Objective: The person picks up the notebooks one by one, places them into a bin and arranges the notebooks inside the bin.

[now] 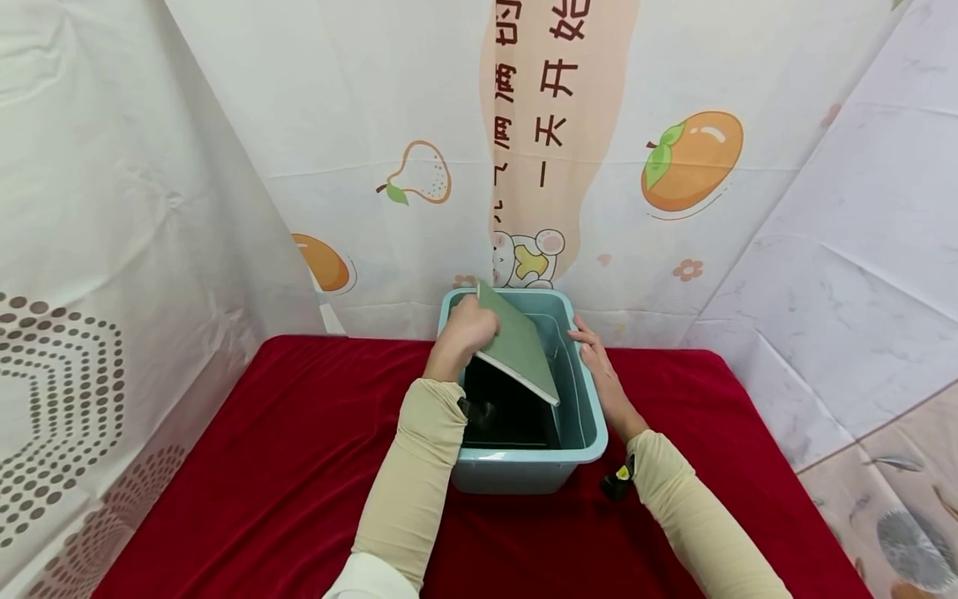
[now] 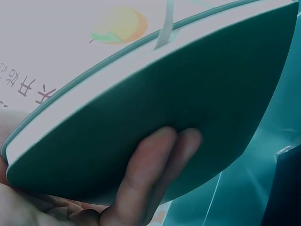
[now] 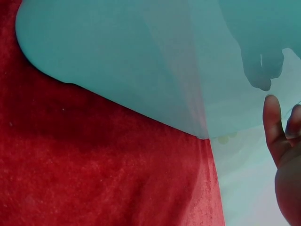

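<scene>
My left hand [image 1: 471,324] holds a green hardcover notebook [image 1: 520,345] by its edge, tilted over a light blue plastic bin [image 1: 584,453]. In the left wrist view two fingertips [image 2: 157,146] press flat on its cover, and a pale ribbon [image 2: 165,28] hangs out of the white pages. A black flat-looking object [image 1: 509,416] lies inside the bin, partly hidden by the notebook and my left wrist. On the bin's right side, my right hand [image 1: 602,370] rests at the rim with its fingers fairly straight. The right wrist view shows fingers [image 3: 273,117] close to the bin's outer wall.
The bin stands on a red cloth-covered table [image 1: 314,466]. Behind it hangs a white curtain [image 1: 359,100] printed with fruit and dark characters, and more pale sheets [image 1: 846,249] enclose the sides. A dark wrist camera [image 1: 616,485] sits by the right sleeve.
</scene>
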